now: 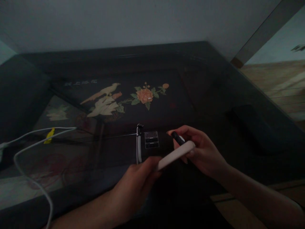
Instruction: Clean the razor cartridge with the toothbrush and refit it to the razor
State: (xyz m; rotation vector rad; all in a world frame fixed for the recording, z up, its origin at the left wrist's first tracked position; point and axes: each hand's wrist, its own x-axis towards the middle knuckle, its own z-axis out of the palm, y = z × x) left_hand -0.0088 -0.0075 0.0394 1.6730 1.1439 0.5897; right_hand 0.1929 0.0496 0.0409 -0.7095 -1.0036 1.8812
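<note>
My left hand [143, 178] is closed around the near end of a slim white bar-shaped object [176, 155], seen nearly edge-on. Its far end rests at the fingers of my right hand [202, 151], which are closed too. Between that hand's thumb and fingers is a short black stick-like piece [177, 138] with a pale part beside it; its kind is too dark to make out. A small dark rectangular item [151, 140] with lighter edges lies on the table just left of my right hand. Beside it is a white strap [139, 148] with a metal clasp.
A white cable [35, 183] with a yellow tag [49, 136] runs over the left side of the dark glossy table [209, 82]. Bird and flower pictures [144, 95] show on its top. A black case-like object [254, 127] lies at right. A wall [107, 22] stands behind.
</note>
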